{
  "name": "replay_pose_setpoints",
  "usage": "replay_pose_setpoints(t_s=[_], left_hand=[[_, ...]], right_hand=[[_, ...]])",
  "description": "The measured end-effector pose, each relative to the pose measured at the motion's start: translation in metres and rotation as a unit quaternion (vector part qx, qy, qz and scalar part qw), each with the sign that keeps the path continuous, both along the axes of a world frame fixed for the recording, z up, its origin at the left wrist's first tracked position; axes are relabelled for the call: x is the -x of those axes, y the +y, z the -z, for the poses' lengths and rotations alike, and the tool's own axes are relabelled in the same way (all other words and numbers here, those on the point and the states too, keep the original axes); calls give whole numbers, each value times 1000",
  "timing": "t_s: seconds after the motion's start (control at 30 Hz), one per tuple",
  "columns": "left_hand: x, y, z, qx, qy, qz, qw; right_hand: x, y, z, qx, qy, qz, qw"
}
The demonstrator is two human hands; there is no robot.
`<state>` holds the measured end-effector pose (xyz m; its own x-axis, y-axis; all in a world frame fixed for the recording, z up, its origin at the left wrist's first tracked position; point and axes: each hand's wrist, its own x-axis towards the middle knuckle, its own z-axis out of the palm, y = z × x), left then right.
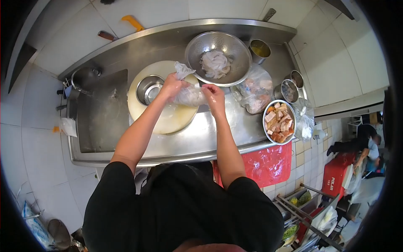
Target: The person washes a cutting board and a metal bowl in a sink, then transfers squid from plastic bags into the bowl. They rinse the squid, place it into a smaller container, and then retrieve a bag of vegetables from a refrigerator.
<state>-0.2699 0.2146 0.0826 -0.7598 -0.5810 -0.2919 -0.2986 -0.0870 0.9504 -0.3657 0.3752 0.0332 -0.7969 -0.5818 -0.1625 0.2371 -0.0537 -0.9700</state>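
Observation:
My left hand (172, 86) and my right hand (214, 95) both grip a clear plastic bag (189, 95) with pale contents, held above a round white cutting board (168, 117) on the steel counter. The bag's twisted top sticks up beside my left hand. Just beyond the bag stands a metal colander (235, 52) holding pale raw meat (215, 64). A small steel bowl (149, 88) rests on the board to the left of my left hand.
A sink (100, 117) lies at the left. To the right sit another filled plastic bag (254, 90), a bowl of cut cubes (279, 122), small metal cups (260, 49) and a red bag (268, 164) below the counter. A person crouches at the far right (365, 145).

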Motion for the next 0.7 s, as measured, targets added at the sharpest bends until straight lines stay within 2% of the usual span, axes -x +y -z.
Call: replay_pose_setpoints(t_s=[0.1,0.13,0.17,0.2,0.3,0.4,0.43,0.53,0.6,0.63,0.67,0.7], left_hand=[[-10,14,-11,-3,-22,-1,1000],[-10,14,-6,33,-25,23,999],[-11,14,-2,69,-27,46,996],[-11,15,2,105,-29,69,992],[-14,16,-5,277,-146,114,943],[-21,16,-2,296,-201,138,924],[-23,16,0,306,-221,156,913],[-25,12,10,344,-254,205,880],[-32,8,25,371,-255,236,861],[-35,8,31,289,-248,181,907],[-40,13,21,199,-230,166,938],[-42,20,-4,110,-206,151,961]], right_hand=[[-10,-5,11,-46,60,-41,996],[-9,-8,20,-60,88,-54,993],[-10,-12,21,-124,180,-62,974],[-9,-11,22,-122,224,-28,967],[-1,-6,19,-112,367,63,921],[13,5,4,-225,358,55,905],[25,9,24,-313,415,17,854],[40,21,26,-399,394,-89,823],[33,37,27,-365,395,-48,842],[30,44,26,-333,393,-7,857],[28,46,16,-299,394,39,868],[11,49,-10,-238,348,99,902]])
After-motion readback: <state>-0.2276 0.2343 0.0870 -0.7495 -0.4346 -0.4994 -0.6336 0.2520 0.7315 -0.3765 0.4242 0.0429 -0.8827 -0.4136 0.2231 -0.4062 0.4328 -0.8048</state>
